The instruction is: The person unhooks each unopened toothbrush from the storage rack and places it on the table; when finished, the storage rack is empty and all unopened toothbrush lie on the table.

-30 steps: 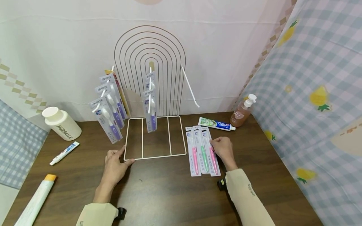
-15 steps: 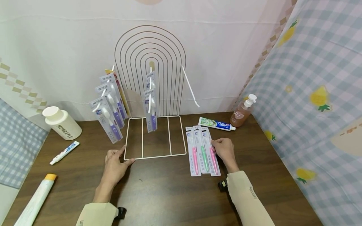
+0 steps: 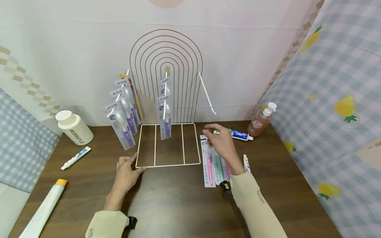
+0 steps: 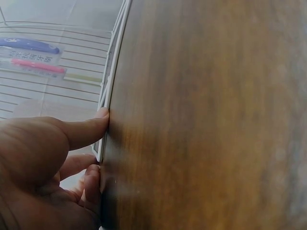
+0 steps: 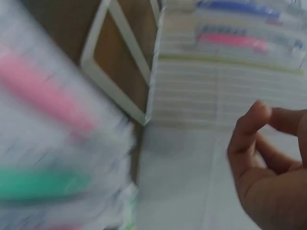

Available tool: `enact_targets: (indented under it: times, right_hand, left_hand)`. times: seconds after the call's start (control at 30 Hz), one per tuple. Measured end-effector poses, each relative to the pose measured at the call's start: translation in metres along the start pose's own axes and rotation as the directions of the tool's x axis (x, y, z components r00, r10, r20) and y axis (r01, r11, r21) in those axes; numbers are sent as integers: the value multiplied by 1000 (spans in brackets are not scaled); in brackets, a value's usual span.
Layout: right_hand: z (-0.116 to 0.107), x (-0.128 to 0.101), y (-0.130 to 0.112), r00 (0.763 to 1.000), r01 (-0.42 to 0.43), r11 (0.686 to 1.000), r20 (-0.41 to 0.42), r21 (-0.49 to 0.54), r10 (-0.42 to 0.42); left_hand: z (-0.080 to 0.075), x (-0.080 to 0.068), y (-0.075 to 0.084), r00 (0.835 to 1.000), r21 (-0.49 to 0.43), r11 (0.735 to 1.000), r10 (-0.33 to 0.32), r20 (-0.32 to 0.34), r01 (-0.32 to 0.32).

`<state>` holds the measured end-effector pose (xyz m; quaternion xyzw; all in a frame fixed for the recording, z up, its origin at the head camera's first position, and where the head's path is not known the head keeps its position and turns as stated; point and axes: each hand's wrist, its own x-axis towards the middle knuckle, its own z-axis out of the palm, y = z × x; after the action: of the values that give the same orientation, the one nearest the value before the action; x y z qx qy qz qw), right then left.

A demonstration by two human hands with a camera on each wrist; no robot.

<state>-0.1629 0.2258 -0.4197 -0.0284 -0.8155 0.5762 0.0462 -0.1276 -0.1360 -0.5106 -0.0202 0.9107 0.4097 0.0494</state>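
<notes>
My left hand (image 3: 135,164) lies on the table with thumb and index finger touching the front left corner of the white wire rack (image 3: 168,164). The left wrist view shows the thumb (image 4: 86,129) straight against the wire base (image 4: 113,91). My right hand (image 3: 210,135) hovers above the top ends of three packaged toothbrushes (image 3: 209,165) lying right of the rack. Its fingers (image 5: 259,139) are loosely curled and hold nothing. The blurred right wrist view shows a pink pack (image 5: 43,100) and the rack base corner (image 5: 124,96).
Toothbrush packs hang on the rack's left hook (image 3: 123,112) and middle hook (image 3: 164,109); the right hook (image 3: 206,94) is bare. A toothpaste tube (image 3: 238,134), pump bottle (image 3: 260,120) and small tube (image 3: 245,163) lie right. A white jar (image 3: 74,127), small tube (image 3: 75,158) and large tube (image 3: 44,210) lie left.
My right hand has lifted off the toothbrush packs and moved up and left, toward the rack. The left hand stays at the rack's corner. The view has shifted slightly.
</notes>
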Motion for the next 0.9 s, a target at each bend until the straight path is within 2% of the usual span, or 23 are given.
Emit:
enact_targets:
  times: [0.17, 0.4, 0.63, 0.9]
  right_hand:
    - [37, 13, -38, 986, 82, 988, 135, 131, -100]
    - [71, 22, -68, 964, 131, 968, 201, 215, -175]
    - [87, 24, -78, 968, 115, 954, 182, 276, -170]
    - [86, 23, -80, 982, 122, 953, 108, 276, -157]
  left_hand:
    - [3, -1, -8, 998, -8, 999, 39, -50, -40]
    - [13, 5, -18, 998, -32, 999, 42, -37, -43]
    - [13, 7, -18, 997, -31, 998, 54, -62, -56]
    - [7, 6, -17, 999, -34, 999, 34, -39, -36]
